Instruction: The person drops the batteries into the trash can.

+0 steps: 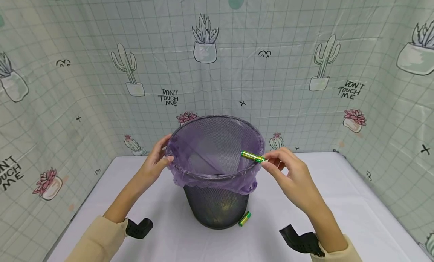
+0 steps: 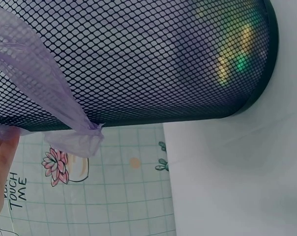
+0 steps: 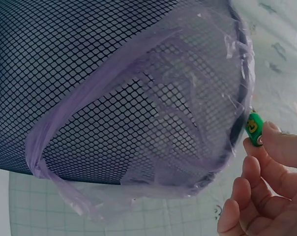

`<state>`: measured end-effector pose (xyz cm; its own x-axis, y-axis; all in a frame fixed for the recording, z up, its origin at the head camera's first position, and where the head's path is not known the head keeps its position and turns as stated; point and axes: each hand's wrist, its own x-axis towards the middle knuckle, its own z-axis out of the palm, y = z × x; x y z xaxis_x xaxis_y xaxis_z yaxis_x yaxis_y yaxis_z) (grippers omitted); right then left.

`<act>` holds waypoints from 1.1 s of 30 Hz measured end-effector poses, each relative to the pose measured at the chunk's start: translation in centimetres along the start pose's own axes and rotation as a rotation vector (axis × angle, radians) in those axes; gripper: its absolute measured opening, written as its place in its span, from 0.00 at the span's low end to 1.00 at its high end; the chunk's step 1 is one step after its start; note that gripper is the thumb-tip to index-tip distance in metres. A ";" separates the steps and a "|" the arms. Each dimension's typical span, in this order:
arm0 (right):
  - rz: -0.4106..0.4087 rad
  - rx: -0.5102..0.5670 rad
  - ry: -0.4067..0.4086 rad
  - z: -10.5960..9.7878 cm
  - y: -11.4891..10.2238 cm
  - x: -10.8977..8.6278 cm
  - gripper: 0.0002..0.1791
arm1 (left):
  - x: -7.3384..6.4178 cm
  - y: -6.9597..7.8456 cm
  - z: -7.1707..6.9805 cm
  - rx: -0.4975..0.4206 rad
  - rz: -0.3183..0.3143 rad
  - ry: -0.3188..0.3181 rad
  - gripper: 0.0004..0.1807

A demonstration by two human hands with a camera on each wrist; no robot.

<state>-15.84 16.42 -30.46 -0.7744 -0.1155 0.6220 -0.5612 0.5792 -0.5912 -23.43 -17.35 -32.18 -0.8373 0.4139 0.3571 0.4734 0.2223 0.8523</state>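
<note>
A black mesh wastebasket (image 1: 218, 213) stands on the table, lined with a thin purple bag (image 1: 234, 183) folded over its rim. My left hand (image 1: 158, 156) grips the rim at its left side, thumb on top and fingers outside; only part of this hand (image 2: 2, 167) appears in the left wrist view. Between thumb and index finger, my right hand (image 1: 293, 171) pinches a green and yellow battery (image 1: 252, 157) by one end, over the right part of the rim. The right wrist view shows the battery's near end (image 3: 254, 129). A second battery (image 1: 245, 219) lies beside the wastebasket's base.
Blurred yellow and green shapes (image 2: 237, 54) show through the mesh near the bottom. A white cloth (image 1: 162, 224) covers the table. Behind and at both sides hangs a gridded curtain (image 1: 237, 81) printed with potted plants.
</note>
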 end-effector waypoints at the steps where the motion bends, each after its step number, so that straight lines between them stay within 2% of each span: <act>1: 0.001 -0.002 0.003 0.1 0.0 0.1 0.06 | 0.0 0.0 0.0 0.000 0.001 0.001 0.35; 12: 0.048 0.012 0.033 0.9 0.1 0.8 0.05 | 0.1 -0.2 -0.1 -0.005 -0.011 0.003 0.35; 23: 0.094 -0.022 0.023 1.0 0.1 0.8 0.06 | 0.1 -0.2 -0.1 -0.014 -0.009 0.003 0.35; 33: 0.091 -0.012 0.020 1.0 0.0 0.8 0.06 | 0.1 -0.1 0.0 -0.025 -0.003 -0.001 0.35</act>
<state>-16.76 15.57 -30.49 -0.8160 -0.0457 0.5762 -0.4852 0.5959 -0.6399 -23.55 -17.33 -32.29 -0.8384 0.4139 0.3547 0.4644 0.2014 0.8625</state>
